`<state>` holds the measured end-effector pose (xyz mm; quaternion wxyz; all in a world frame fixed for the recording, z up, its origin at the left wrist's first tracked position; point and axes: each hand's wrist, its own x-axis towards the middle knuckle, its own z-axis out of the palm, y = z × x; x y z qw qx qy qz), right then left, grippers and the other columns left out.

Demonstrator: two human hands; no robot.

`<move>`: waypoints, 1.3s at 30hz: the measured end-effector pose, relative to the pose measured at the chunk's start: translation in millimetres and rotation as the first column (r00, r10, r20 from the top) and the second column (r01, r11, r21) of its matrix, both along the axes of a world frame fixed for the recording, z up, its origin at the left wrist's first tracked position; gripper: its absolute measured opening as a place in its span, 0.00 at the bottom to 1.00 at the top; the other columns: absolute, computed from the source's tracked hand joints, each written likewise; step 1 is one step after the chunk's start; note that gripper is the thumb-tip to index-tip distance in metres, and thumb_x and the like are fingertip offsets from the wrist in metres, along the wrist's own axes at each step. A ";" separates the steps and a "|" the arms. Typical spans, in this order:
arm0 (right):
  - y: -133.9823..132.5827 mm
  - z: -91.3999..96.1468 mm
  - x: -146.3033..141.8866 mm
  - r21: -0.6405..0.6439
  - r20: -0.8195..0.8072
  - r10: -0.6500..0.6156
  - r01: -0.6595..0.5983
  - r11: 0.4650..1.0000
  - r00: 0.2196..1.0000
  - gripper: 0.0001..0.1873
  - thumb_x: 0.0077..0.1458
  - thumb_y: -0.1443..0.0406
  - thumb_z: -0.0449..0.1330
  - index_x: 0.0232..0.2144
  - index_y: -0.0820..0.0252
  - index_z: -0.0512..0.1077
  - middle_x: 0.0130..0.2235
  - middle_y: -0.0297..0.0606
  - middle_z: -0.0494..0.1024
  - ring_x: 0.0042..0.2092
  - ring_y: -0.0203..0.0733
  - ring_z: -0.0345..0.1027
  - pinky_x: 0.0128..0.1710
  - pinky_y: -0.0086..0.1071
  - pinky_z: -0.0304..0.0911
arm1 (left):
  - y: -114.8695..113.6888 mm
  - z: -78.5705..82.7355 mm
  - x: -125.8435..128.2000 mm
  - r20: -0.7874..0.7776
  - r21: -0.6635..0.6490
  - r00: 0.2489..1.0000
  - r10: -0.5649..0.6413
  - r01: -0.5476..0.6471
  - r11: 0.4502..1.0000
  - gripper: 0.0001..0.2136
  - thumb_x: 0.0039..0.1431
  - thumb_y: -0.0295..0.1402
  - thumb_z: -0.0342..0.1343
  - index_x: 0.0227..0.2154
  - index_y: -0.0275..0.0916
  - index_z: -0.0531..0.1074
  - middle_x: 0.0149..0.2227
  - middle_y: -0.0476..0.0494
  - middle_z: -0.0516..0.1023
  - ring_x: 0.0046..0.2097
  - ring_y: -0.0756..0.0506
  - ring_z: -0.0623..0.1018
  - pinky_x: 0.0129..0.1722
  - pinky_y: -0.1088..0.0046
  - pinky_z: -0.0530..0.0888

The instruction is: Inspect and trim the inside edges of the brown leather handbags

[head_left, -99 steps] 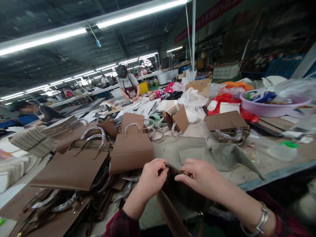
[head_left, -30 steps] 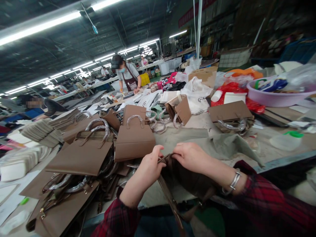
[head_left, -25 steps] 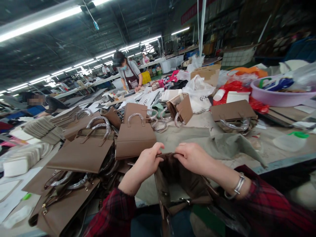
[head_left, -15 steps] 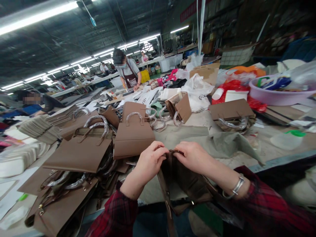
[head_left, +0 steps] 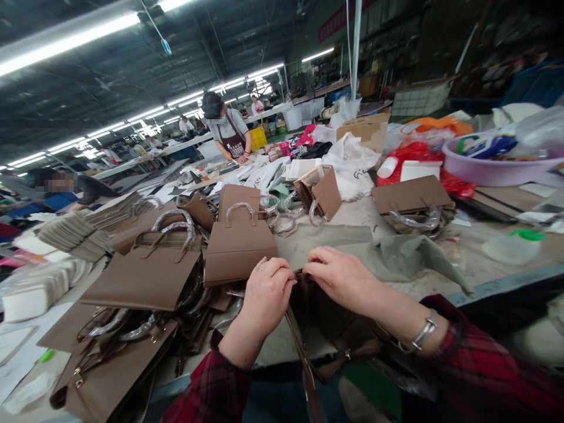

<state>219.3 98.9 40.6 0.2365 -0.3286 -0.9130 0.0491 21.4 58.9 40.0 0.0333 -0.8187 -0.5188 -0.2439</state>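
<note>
A dark brown handbag (head_left: 337, 326) stands tilted at the table's front edge, its opening towards me. My left hand (head_left: 269, 289) is closed on the bag's upper edge, thumb and fingers pinched together. Close beside it, my right hand (head_left: 339, 275) grips the same edge with bent fingers; the fingertips are partly hidden. Just beyond my left hand lies a finished-looking brown handbag (head_left: 240, 247) with a plastic-wrapped handle. To the left, another brown handbag (head_left: 143, 276) rests on top of a heap of similar bags.
A grey-green cloth (head_left: 396, 258) spreads over the table behind my hands. Farther right are a brown bag (head_left: 414, 197), a purple basin (head_left: 497, 167) and a green-lidded container (head_left: 513, 247). Stacked pale pieces (head_left: 30, 294) stand at left. A co-worker (head_left: 231, 132) works across the table.
My left hand has turned slightly and sits a little lower, and the right-hand fingers have lifted a little. Both stay at the bag's edge. The camera view has shifted slightly.
</note>
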 end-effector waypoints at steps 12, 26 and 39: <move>11.5 -3.1 -1.7 -0.041 -0.061 0.127 -0.130 0.991 0.990 0.06 0.54 0.72 0.59 0.27 0.59 0.73 0.37 0.37 0.70 0.40 0.40 0.60 0.39 0.32 0.56 | -1.8 1.6 1.2 0.001 -0.015 0.999 0.035 -0.035 0.999 0.03 0.57 0.27 0.55 0.32 0.41 0.73 0.38 0.46 0.73 0.41 0.46 0.73 0.55 0.58 0.66; 14.7 -4.3 -2.9 0.002 -0.114 0.203 -0.204 0.979 0.973 0.07 0.52 0.71 0.62 0.35 0.58 0.75 0.44 0.40 0.71 0.47 0.43 0.61 0.48 0.38 0.58 | 4.3 -9.6 -2.7 0.177 -0.094 0.978 -0.105 0.123 0.988 0.08 0.60 0.26 0.51 0.32 0.39 0.76 0.37 0.44 0.75 0.39 0.49 0.75 0.41 0.74 0.74; 12.3 -4.0 -9.3 -0.060 -0.153 0.120 -0.131 0.990 0.981 0.06 0.54 0.71 0.58 0.27 0.60 0.75 0.36 0.38 0.72 0.41 0.40 0.61 0.41 0.33 0.59 | 3.6 1.1 -3.6 0.209 -0.379 0.959 0.192 -0.102 0.920 0.07 0.51 0.25 0.59 0.34 0.41 0.74 0.34 0.51 0.80 0.36 0.48 0.78 0.38 0.74 0.71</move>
